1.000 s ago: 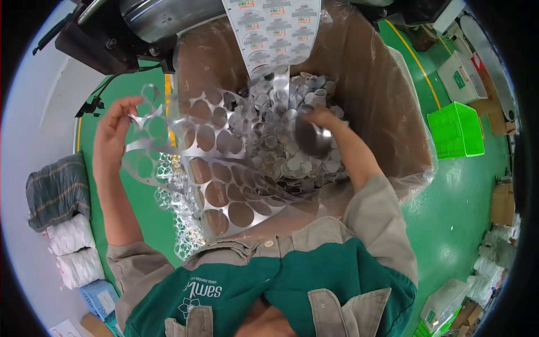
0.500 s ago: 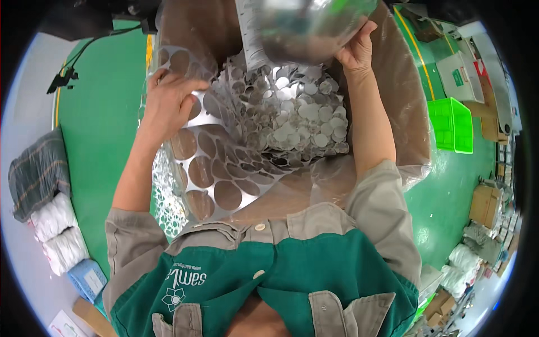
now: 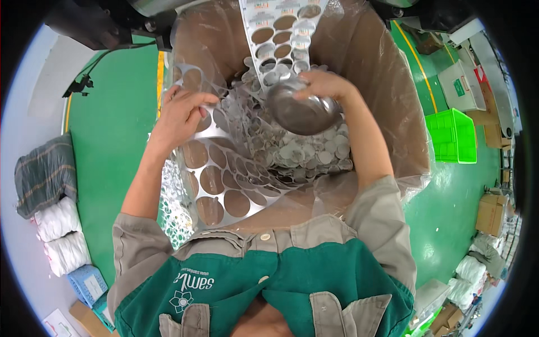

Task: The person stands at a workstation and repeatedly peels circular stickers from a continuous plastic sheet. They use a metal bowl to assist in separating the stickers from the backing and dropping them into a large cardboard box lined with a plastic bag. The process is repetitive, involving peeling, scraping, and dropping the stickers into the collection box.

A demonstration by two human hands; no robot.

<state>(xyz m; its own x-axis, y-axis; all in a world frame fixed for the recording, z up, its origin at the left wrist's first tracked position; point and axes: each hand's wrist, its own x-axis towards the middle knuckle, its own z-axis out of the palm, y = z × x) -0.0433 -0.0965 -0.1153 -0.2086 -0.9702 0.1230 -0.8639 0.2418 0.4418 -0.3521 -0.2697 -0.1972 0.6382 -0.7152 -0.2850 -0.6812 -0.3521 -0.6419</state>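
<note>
And here's the right hand, grasping a round metal bowl by its rim, up above the middle of the box! Below the bowl, a heap of silvery discs. Over at the box's left edge, the left hand is curled at a holed metal sheet, though whether it's pinching it I can't tell. That sheet drapes toward the near left corner. From the far edge, a printed strip hangs in, its lower end just beside the bowl.
</note>
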